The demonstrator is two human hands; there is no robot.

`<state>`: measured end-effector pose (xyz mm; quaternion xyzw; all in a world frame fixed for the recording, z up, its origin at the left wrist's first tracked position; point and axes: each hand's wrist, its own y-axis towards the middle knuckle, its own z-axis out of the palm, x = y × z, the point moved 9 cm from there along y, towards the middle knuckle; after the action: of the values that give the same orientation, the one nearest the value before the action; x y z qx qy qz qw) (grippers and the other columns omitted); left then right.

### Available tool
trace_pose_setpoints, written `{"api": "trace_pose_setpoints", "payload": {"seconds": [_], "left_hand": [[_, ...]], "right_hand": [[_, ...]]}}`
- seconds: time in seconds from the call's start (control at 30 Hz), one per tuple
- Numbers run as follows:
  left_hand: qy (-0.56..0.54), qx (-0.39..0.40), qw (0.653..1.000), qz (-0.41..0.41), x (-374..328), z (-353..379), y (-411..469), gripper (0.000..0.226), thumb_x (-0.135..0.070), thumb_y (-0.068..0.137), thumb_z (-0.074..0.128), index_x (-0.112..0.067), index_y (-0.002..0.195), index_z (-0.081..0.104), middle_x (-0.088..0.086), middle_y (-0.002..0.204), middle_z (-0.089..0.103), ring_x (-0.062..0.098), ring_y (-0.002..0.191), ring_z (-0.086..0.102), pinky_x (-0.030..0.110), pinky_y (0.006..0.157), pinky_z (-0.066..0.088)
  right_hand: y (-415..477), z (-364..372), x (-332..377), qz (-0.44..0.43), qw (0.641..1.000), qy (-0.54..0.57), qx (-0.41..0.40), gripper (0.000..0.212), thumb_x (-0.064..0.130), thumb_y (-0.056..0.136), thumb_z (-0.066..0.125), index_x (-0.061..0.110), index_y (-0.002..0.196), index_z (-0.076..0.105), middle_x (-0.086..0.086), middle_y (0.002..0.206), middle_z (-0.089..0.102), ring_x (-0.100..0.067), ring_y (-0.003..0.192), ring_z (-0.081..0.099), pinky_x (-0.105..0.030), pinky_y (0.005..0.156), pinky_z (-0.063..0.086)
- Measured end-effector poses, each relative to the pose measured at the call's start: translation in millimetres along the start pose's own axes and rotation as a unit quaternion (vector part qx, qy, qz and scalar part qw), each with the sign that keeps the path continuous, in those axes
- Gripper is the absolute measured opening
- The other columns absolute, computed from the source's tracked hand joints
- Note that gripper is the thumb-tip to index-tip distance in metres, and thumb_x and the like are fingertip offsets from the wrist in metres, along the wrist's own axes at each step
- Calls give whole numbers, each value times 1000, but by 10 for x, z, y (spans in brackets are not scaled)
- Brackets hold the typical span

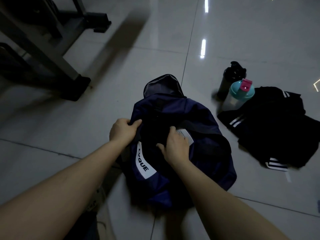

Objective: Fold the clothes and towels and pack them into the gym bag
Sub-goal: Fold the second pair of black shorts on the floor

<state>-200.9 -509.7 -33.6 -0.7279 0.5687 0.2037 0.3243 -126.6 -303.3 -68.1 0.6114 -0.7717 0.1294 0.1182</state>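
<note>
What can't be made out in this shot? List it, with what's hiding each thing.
Head view: gym bag interior, dark, covered by the left hand and right hand.
Head view: right hand's grip, fingertips sunk in black fabric.
Head view: white tag print, too small, partly under that hand.
Head view: black clothes, garment count lost in darkness.
Head view: metal frame, cut off by top-left edge.

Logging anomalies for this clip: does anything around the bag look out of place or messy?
The black striped clothes lie in a crumpled, unfolded heap on the floor right of the gym bag, with the teal-lidded shaker apparently standing on the heap's edge. Nothing looks spilled or damaged.
</note>
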Motion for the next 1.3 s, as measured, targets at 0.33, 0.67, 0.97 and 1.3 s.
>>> {"api": "trace_pose_setpoints", "payload": {"seconds": [0.33, 0.67, 0.97, 1.3], "left_hand": [[34, -39, 984, 171, -406, -134, -80, 43, -38, 97, 61, -9, 66, 56, 4, 56, 56, 24, 56, 55, 37, 53, 39], [-82, 42, 993, -77, 252, -38, 290, 49, -44, 97, 61, 2, 84, 70, 14, 81, 69, 29, 76, 65, 34, 67, 47], [-161, 24, 987, -12, -79, -32, 162, 25, -26, 94, 69, -12, 74, 71, 8, 74, 68, 20, 64, 59, 29, 61, 44], [-126, -30, 989, -71, 97, -135, 236, 25, -33, 88, 73, -11, 78, 74, 9, 83, 75, 31, 84, 71, 43, 79, 58]], "right_hand": [[18, 475, 400, -258, 958, -37, 124, 61, 15, 94, 55, 24, 152, 38, -7, 162, 25, -34, 114, 54, -46, 92, 52], [68, 134, 65, -159, 969, 146, 117, 60, 26, 100, 56, 31, 155, 32, -7, 156, 32, -34, 127, 53, -44, 103, 46], [56, 480, -7, 160, 930, 293, 153, 42, 12, 87, 67, 16, 128, 62, -8, 119, 69, -29, 112, 64, -40, 99, 52], [154, 86, 273, -48, 992, 93, 65, 69, 30, 90, 70, 9, 145, 34, -15, 140, 46, -33, 123, 52, -43, 97, 47]]}}
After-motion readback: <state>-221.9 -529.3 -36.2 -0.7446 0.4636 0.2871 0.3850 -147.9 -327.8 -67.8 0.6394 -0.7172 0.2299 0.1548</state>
